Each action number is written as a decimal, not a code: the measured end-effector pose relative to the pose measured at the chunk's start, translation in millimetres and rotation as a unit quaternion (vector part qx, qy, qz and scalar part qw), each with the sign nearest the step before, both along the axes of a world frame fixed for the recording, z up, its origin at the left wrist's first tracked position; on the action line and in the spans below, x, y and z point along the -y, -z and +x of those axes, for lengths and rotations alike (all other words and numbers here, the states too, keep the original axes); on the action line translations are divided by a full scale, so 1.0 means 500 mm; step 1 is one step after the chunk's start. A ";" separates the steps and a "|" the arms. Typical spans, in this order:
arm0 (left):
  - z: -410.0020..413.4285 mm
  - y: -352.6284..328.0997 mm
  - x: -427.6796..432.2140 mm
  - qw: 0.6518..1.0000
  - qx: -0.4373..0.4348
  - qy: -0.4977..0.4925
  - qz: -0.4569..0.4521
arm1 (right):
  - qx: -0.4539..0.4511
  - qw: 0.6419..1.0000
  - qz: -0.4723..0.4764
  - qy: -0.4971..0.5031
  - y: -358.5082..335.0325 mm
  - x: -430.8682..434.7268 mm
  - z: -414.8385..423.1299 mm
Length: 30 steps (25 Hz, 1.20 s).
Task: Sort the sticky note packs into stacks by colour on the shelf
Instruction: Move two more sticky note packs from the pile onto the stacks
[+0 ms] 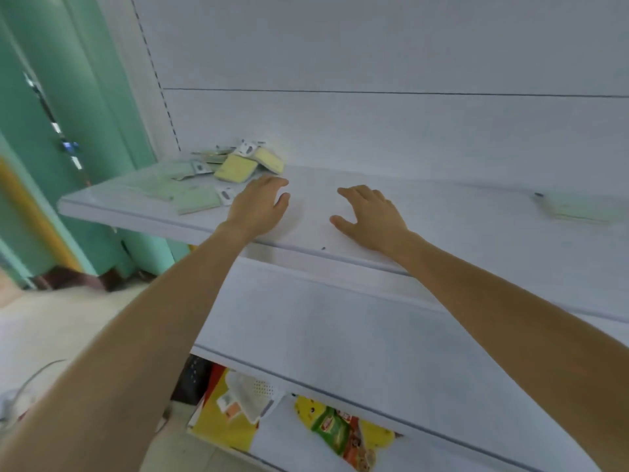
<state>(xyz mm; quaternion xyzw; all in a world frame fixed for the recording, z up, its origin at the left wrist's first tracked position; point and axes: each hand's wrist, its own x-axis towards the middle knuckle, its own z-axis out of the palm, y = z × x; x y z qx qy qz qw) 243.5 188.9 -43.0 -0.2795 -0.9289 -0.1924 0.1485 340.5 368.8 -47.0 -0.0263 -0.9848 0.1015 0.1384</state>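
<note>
Left hand [260, 202] and right hand [369, 212] hover spread and empty over the shelf [442, 212], sticky note packs [218, 172] heaped at ten o'clock beside the left

I see a plain white metal shelf [442, 212]. It carries square pale-yellow sticky note packs [235, 168] and flat pale-green sticky note packs [198, 201], with white header cards [247, 148]. The smooth wall panel [85, 97] is mint green. A crinkly snack packet [332, 427] shows yellow, green and red.

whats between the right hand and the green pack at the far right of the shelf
Only bare white shelf, in the head view, between the right hand and the green pack.
</note>
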 end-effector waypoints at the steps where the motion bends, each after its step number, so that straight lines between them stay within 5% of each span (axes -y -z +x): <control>1: -0.019 0.006 0.037 1.000 0.005 -0.016 -0.004 | 0.008 1.000 -0.001 -0.012 0.003 0.030 -0.029; 7: -0.170 0.023 0.197 0.996 0.028 -0.087 0.007 | 0.013 0.998 -0.017 -0.053 0.002 0.125 -0.228; 11: -0.255 -0.004 0.263 0.979 0.167 -0.056 -0.103 | 0.003 0.997 -0.059 -0.045 -0.007 0.123 -0.386; 16: -0.323 -0.029 0.258 0.963 0.250 -0.027 -0.101 | 0.019 0.992 -0.124 -0.013 0.009 0.095 -0.524; 21: -0.376 -0.054 0.228 0.970 0.217 0.015 -0.105 | 0.056 0.990 -0.130 -0.021 0.018 0.097 -0.595; 25: -0.413 -0.057 0.227 0.969 0.230 0.052 0.067 | 0.075 0.988 -0.132 -0.012 0.012 0.126 -0.610; 30: -0.455 -0.023 0.233 0.912 0.240 0.035 0.332 | 0.074 0.986 -0.145 0.020 0.008 0.117 -0.610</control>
